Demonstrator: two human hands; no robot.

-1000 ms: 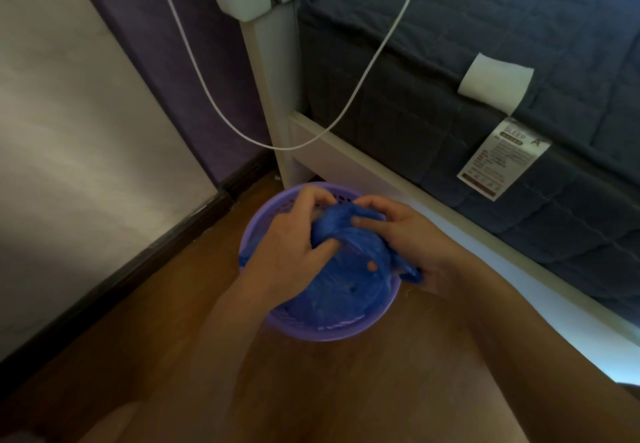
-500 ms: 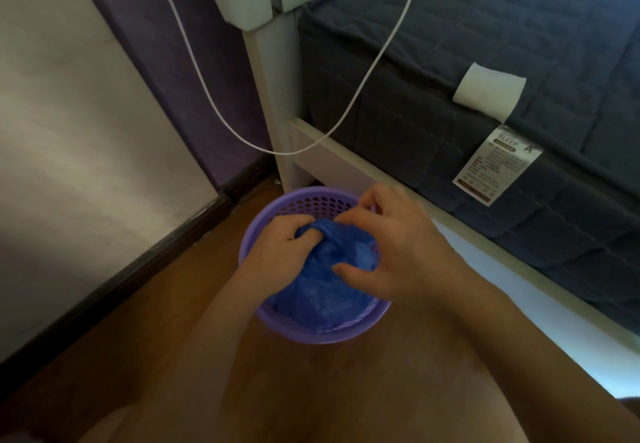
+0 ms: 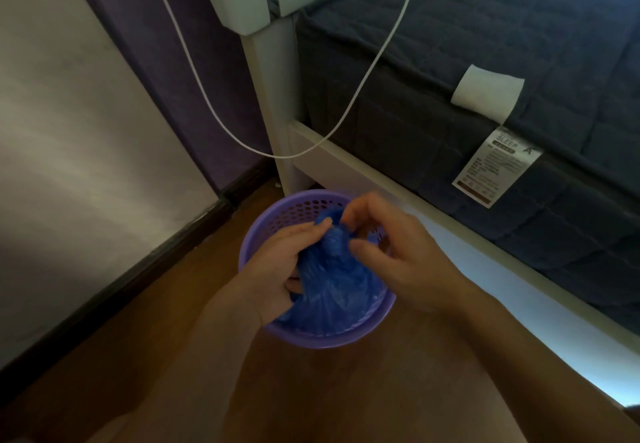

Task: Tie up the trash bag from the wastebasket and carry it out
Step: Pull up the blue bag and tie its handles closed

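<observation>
- One blue trash bag [image 3: 332, 290] sits inside the purple wastebasket [image 3: 273, 214], its top gathered into a twisted neck that rises just above the rim.
- Both hands are on that neck, close together: the left hand [image 3: 277, 269] is wrapped around the bunched plastic from the left side, fingers curled under it.
- At the top of the twist, the right hand [image 3: 391, 252] pinches the bag between thumb and bent fingers.
- Perforated holes show along the wastebasket's far wall; it stands on the wooden floor [image 3: 311, 390], just beside the white bed frame [image 3: 363, 169].
- On the frame lies a dark quilted mattress [image 3: 485, 44] with a white label [image 3: 497, 165] hanging on its side.
- A white cable [image 3: 363, 82] droops from the mattress top down past the bed post and up along the purple wall [image 3: 166, 44].
</observation>
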